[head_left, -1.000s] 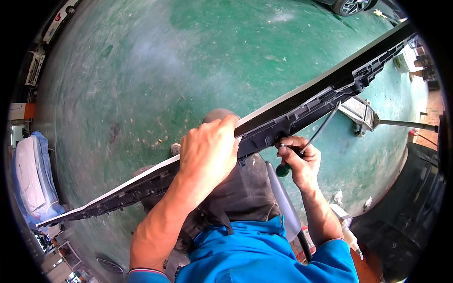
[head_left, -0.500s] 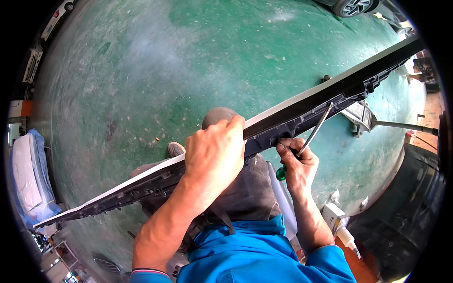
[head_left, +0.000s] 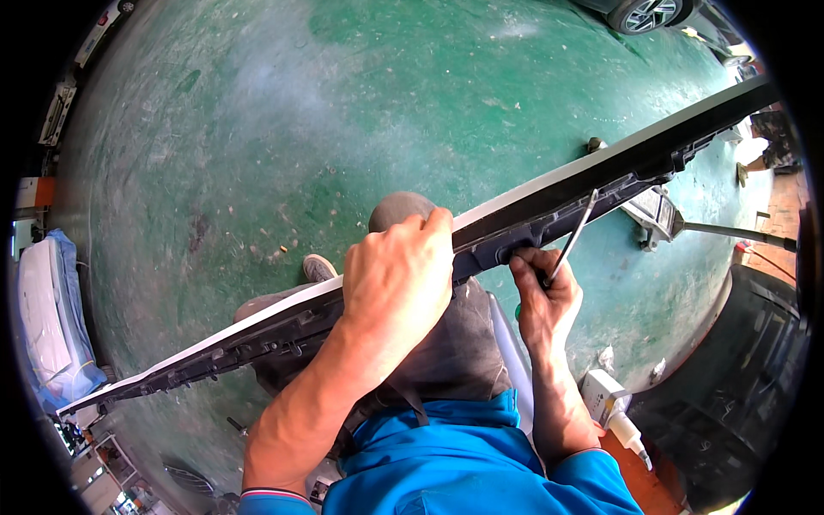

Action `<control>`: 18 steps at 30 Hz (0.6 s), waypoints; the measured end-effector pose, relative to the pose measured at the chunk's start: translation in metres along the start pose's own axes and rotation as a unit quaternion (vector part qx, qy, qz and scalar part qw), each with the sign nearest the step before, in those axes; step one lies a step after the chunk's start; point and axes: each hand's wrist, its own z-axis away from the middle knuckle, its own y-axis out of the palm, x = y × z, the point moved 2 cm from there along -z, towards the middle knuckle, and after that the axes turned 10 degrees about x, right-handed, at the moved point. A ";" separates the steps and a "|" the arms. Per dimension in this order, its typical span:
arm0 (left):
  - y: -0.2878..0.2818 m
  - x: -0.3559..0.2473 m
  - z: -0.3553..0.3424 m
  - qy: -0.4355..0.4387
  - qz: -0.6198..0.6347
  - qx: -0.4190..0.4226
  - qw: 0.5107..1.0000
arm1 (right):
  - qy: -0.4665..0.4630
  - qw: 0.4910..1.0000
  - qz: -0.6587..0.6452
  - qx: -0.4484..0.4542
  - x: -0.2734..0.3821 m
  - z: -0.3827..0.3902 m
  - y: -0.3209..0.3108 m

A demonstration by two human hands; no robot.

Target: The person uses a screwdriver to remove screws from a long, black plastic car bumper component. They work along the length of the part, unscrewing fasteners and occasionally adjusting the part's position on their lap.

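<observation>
A long, narrow car trim piece point(head_left: 614, 172), black with a white edge strip, lies slanted across my lap, its right end farther away. My left hand point(head_left: 399, 270) is wrapped over its middle, fingers closed around the far edge. In my right hand point(head_left: 547, 296) is a screwdriver point(head_left: 578, 233), held with its thin metal shaft pointing up and away beside the trim's clip side. The thumb and index finger of that hand press at the trim's near edge by a rounded recess. The screwdriver's green handle is almost hidden behind the hand.
Beyond the trim on the green floor point(head_left: 257, 172) stands a floor jack point(head_left: 657, 215) with a long handle. A car wheel point(head_left: 648, 14) is at the far right. Near my right elbow are a white box point(head_left: 603, 395), a nozzle bottle point(head_left: 631, 438) and a dark panel point(head_left: 721, 395). Wrapped parts point(head_left: 45, 313) lean left.
The right end of the trim has dipped slightly toward me. My right hand has turned a little, so less of the green handle shows. Both hands keep their hold.
</observation>
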 end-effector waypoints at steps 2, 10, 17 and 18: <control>-0.001 0.001 -0.001 -0.004 -0.009 0.001 1.000 | -0.003 1.000 0.024 0.011 0.001 -0.003 -0.002; 0.001 0.001 -0.001 0.014 -0.018 -0.019 1.000 | -0.055 0.994 0.095 0.019 0.009 -0.007 -0.004; 0.001 0.000 0.002 0.025 -0.029 -0.038 0.999 | 0.013 0.997 0.066 -0.028 0.001 -0.010 -0.007; 0.001 0.000 0.002 0.027 -0.029 -0.038 0.998 | 0.000 0.998 0.060 -0.033 -0.002 -0.012 -0.009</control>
